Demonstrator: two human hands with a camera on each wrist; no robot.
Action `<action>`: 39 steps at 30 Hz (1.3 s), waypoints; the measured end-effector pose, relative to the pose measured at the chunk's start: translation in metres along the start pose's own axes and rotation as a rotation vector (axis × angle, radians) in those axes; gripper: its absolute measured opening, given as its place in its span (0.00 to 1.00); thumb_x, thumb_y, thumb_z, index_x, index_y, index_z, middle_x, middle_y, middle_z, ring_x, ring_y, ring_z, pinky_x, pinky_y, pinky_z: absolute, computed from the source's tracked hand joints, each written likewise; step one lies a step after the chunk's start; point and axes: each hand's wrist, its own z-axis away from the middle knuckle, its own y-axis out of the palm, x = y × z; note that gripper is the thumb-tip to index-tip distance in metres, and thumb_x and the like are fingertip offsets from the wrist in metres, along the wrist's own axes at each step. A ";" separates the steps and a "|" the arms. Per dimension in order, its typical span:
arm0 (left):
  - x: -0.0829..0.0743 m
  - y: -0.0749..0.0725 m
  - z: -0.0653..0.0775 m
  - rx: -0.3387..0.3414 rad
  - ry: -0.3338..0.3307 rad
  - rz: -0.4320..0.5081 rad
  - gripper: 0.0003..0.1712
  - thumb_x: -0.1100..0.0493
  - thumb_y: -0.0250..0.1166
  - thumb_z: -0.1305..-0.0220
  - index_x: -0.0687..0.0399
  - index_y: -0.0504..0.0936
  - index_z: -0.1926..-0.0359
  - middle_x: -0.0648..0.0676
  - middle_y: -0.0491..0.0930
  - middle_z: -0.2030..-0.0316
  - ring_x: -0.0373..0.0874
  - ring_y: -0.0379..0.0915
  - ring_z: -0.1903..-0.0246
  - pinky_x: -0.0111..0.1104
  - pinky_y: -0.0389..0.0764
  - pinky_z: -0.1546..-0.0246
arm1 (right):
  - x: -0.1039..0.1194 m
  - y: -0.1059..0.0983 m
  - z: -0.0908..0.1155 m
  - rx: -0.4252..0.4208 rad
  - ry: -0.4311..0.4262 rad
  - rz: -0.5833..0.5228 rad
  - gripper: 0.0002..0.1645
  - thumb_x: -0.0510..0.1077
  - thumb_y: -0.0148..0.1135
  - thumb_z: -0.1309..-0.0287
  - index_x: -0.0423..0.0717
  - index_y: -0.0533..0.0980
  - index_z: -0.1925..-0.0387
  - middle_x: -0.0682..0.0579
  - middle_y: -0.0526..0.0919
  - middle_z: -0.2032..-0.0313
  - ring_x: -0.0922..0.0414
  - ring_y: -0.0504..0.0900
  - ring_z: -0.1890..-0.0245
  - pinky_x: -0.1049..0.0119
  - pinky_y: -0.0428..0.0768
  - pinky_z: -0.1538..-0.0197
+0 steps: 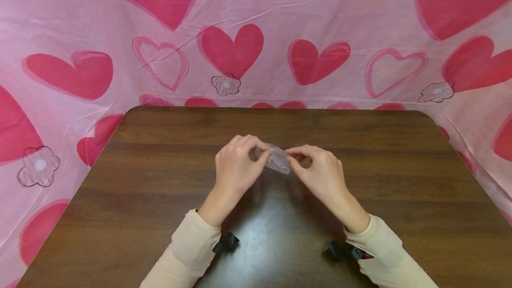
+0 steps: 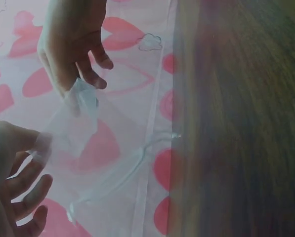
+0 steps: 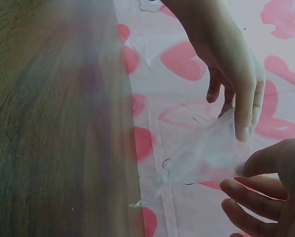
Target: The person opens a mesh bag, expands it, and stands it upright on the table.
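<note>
A thin, see-through plastic bag [image 1: 278,162] is stretched between the two hands above the middle of the table. My left hand [image 1: 237,161] pinches one edge of it between thumb and forefinger. On the opposite edge, thumb and fingertips of my right hand [image 1: 322,170] pinch it too. In the left wrist view the bag [image 2: 78,131] hangs down from the fingers, with a crumpled lower edge. The right wrist view shows the bag [image 3: 201,153] narrowing to a twisted corner, and nothing shows inside it.
A dark brown wooden table [image 1: 152,181] lies beneath the hands. Behind it and at both sides hangs a pink cloth [image 1: 272,57] printed with hearts. Small black devices [image 1: 226,242] are strapped at both wrists, below cream sleeves [image 1: 196,243].
</note>
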 end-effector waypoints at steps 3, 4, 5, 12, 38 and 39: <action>-0.001 0.001 -0.001 0.046 0.001 -0.003 0.02 0.54 0.72 0.43 0.43 0.86 0.69 0.41 0.82 0.74 0.39 0.76 0.70 0.38 0.74 0.75 | -0.003 -0.002 -0.001 -0.007 0.009 0.011 0.05 0.41 0.73 0.46 0.51 0.88 0.65 0.55 0.87 0.68 0.59 0.75 0.78 0.61 0.69 0.76; -0.001 0.001 -0.001 0.068 0.001 -0.011 0.02 0.54 0.72 0.43 0.42 0.87 0.68 0.41 0.82 0.74 0.39 0.75 0.70 0.38 0.74 0.74 | -0.004 -0.003 -0.002 -0.011 0.014 0.012 0.05 0.41 0.73 0.46 0.51 0.88 0.66 0.54 0.87 0.68 0.59 0.75 0.78 0.61 0.69 0.76; -0.001 0.002 -0.001 0.089 0.003 -0.022 0.03 0.53 0.72 0.43 0.42 0.87 0.66 0.41 0.82 0.73 0.38 0.75 0.70 0.37 0.74 0.74 | -0.005 -0.003 -0.002 -0.015 0.018 0.013 0.04 0.41 0.73 0.46 0.51 0.88 0.66 0.54 0.87 0.67 0.59 0.75 0.78 0.61 0.69 0.76; -0.002 0.003 0.002 0.190 0.012 -0.076 0.05 0.50 0.72 0.42 0.37 0.90 0.63 0.39 0.81 0.75 0.35 0.73 0.75 0.33 0.72 0.77 | -0.003 -0.003 -0.001 -0.025 0.014 -0.007 0.05 0.42 0.75 0.47 0.50 0.87 0.67 0.55 0.86 0.70 0.58 0.76 0.77 0.61 0.68 0.75; 0.000 0.007 0.003 0.146 0.044 -0.039 0.07 0.56 0.74 0.45 0.42 0.87 0.64 0.41 0.82 0.71 0.38 0.74 0.72 0.35 0.73 0.78 | 0.001 -0.002 0.000 -0.092 -0.078 0.047 0.06 0.40 0.77 0.51 0.49 0.88 0.68 0.53 0.87 0.71 0.52 0.85 0.69 0.57 0.74 0.74; 0.000 0.007 0.003 0.153 0.061 -0.035 0.07 0.54 0.74 0.44 0.41 0.87 0.64 0.41 0.83 0.71 0.37 0.74 0.72 0.34 0.73 0.78 | 0.001 -0.002 0.000 -0.091 -0.079 0.047 0.06 0.40 0.77 0.51 0.49 0.87 0.69 0.53 0.87 0.71 0.52 0.85 0.69 0.57 0.75 0.74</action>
